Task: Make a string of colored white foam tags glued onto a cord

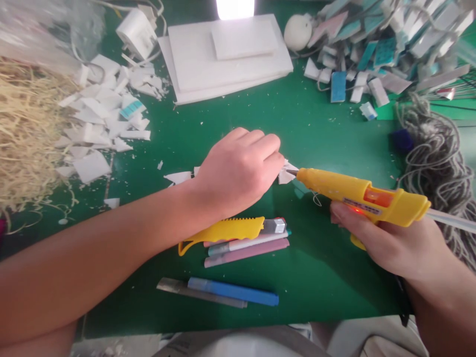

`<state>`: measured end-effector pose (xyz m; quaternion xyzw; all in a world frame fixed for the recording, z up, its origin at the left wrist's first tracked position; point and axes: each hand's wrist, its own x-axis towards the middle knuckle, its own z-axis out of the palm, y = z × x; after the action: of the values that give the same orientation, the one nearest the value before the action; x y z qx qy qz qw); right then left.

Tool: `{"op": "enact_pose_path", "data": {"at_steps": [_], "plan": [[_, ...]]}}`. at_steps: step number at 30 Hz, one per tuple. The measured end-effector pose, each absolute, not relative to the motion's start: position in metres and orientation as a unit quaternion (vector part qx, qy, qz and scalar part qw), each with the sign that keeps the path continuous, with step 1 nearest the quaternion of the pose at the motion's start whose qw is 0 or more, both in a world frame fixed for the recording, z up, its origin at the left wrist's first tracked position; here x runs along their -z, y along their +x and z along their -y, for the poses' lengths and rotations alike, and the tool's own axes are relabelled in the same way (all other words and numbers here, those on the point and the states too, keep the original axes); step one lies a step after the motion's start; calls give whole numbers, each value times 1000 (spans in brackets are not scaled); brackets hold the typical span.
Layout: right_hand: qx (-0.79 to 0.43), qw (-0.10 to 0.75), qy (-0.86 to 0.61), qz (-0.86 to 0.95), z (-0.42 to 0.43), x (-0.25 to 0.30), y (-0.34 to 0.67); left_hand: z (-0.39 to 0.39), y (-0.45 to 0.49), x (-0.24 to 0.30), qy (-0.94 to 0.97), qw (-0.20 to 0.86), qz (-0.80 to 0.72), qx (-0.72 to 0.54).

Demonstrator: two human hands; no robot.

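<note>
In my right hand [394, 238] is a yellow hot glue gun [345, 188] with a red light glowing on its side and a clear glue stick [451, 219] coming out of the back. Its metal nozzle meets a small white foam piece [287, 173]. My left hand [245, 166] is curled with the back up, its fingertips closed on that piece and mostly hidden. More white foam [178, 177] shows beyond the left wrist. Below this hand lies a yellow utility knife [226, 230], resting on several markers [247, 252].
White foam sheets [230, 64] lie at the back under a lamp [235, 7]. Foam scraps [100, 119] and straw-like shreds [29, 134] cover the left. Blue and white pieces [372, 59] pile up at back right, above grey yarn [433, 148]. A blue marker [234, 290] lies in front.
</note>
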<state>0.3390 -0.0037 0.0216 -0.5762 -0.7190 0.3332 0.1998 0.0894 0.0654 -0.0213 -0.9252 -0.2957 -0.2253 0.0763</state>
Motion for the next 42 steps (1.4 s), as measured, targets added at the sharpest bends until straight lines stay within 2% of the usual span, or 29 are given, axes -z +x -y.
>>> {"op": "enact_pose_path", "data": {"at_steps": [6, 20, 27, 42], "plan": [[-345, 178, -564, 729, 5, -20, 346, -65, 89, 22, -929, 86, 288, 218], [-313, 189, -572, 734, 7, -22, 343, -66, 91, 24, -932, 111, 262, 226], [-289, 213, -632, 687, 21, -18, 341, -65, 92, 25, -932, 82, 272, 224], [-321, 225, -612, 687, 18, -10, 343, -66, 95, 24, -931, 47, 274, 237]]}}
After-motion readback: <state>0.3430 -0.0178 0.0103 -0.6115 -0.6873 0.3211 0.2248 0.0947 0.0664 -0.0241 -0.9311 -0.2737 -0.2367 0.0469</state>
